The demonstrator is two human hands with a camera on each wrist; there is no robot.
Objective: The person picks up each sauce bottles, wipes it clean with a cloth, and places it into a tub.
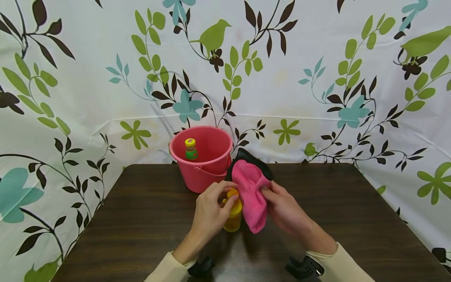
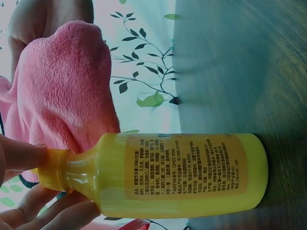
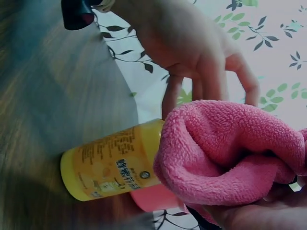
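A yellow squeeze bottle [image 1: 232,224] with a printed label stands upright on the table, left of a pink cloth [image 1: 251,197]. In the left wrist view, the left hand [image 1: 210,206] pinches the bottle [image 2: 192,175] at its orange-yellow cap, thumb on one side and fingers on the other. My right hand [image 1: 286,207] grips the plush cloth, which hangs bunched beside the bottle and has a black part at its top. From the right wrist, the cloth [image 3: 220,153] hides the bottle's upper end.
Behind the hands, a pink bucket [image 1: 197,175] stands at the table's back edge, handle hanging down its front. Inside it is a small bottle [image 1: 191,150] with a yellow cap and green label. The dark wooden table [image 1: 141,219] meets a leaf-patterned curtain [image 1: 271,86].
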